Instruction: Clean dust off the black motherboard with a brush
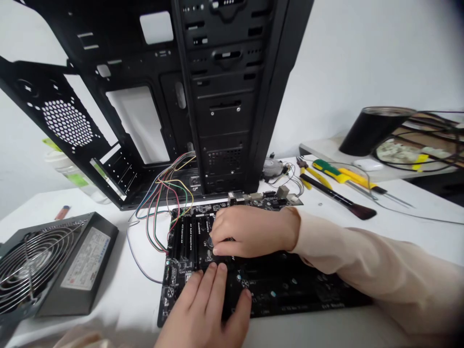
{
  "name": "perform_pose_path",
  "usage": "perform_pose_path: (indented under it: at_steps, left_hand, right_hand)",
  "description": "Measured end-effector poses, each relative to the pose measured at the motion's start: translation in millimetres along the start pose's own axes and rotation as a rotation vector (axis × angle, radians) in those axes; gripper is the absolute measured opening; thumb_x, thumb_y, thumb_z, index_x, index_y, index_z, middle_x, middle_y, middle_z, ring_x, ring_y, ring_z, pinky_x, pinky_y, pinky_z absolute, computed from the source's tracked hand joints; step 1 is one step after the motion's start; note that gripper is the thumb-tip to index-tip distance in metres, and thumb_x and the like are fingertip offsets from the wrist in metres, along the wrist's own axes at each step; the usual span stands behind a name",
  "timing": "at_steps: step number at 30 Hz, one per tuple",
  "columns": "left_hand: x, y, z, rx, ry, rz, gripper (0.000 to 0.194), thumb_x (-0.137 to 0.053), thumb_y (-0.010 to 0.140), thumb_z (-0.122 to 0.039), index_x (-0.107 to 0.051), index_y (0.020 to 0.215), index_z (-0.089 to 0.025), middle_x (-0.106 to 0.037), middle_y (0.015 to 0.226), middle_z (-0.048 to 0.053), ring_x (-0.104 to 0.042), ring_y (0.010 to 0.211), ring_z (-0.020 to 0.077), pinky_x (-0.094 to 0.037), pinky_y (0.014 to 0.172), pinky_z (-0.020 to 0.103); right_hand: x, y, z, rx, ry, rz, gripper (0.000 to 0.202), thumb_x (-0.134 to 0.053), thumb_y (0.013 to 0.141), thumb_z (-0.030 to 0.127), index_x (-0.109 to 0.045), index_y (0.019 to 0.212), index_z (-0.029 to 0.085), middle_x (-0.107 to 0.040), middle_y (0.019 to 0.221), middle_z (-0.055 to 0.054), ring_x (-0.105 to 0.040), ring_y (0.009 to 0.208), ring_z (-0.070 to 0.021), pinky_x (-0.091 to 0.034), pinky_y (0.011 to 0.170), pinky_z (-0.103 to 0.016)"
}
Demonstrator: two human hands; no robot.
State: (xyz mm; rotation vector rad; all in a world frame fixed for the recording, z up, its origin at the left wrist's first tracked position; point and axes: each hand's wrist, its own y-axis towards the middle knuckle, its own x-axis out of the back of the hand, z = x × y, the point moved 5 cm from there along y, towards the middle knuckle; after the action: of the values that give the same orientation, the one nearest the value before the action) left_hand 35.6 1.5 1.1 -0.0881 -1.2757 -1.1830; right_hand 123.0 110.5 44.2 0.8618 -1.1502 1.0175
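A black motherboard (286,302) lies flat on the white table, with long dark slots along its left part. My left hand (206,309) rests on its near left area, fingers stretched out and thumb apart, palm down. Above it, my right hand (250,232) is closed in a pinch low over the board. At its fingertips shows the edge of a small round silvery coin cell battery (210,242), mostly covered by the fingers. Thin coloured wires (155,212) run from the case to the board's left edge.
An open black computer case (232,121) stands behind the board. At left sits a power supply (87,261) with a fan grille. Pliers (315,176), screwdrivers (331,171) and a brush (337,198) lie at right. A black cylinder (373,130) and cables are on a side surface.
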Motion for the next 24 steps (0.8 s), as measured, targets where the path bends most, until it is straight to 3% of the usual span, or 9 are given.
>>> perform_pose_path:
  at_steps: [6,13,18,24]
  left_hand:
    - [-2.5,5,4,-0.022,-0.09,-0.037,0.021,-0.036,0.097,-0.022,-0.057,0.104,-0.024,-0.071,0.101,0.009,-0.068,0.094,0.0205,-0.049,0.081,0.032]
    - [-13.9,1,4,-0.019,-0.174,0.046,0.02,-0.043,0.096,-0.026,-0.058,0.11,-0.026,-0.063,0.115,0.01,-0.059,0.108,0.021,-0.045,0.092,0.034]
    - [-8.0,6,6,0.033,-0.217,-0.012,0.022,-0.038,0.098,-0.023,-0.06,0.096,-0.025,-0.067,0.105,0.007,-0.064,0.098,0.0193,-0.049,0.086,0.033]
    - [-5.3,9,6,0.015,-0.215,-0.033,0.019,-0.04,0.097,-0.023,-0.059,0.096,-0.023,-0.067,0.105,0.007,-0.064,0.098,0.0191,-0.05,0.086,0.033]
  right_hand:
    - [1,0,0,0.003,-0.001,0.006,0.029,-0.051,0.092,0.025,-0.071,0.075,0.014,-0.07,0.075,-0.005,-0.059,0.073,-0.0145,-0.045,0.082,-0.027]
    - [2,0,0,0.012,0.0,-0.002,0.029,-0.052,0.092,0.025,-0.071,0.075,0.013,-0.07,0.074,-0.004,-0.059,0.073,-0.0145,-0.044,0.083,-0.027]
    - [1,0,-1,0.009,0.011,-0.01,0.028,-0.052,0.092,0.025,-0.071,0.075,0.014,-0.07,0.074,-0.005,-0.059,0.074,-0.015,-0.044,0.081,-0.027]
    - [2,0,-1,0.015,0.013,-0.017,0.029,-0.052,0.092,0.025,-0.07,0.073,0.014,-0.068,0.071,-0.004,-0.057,0.07,-0.0144,-0.044,0.08,-0.027]
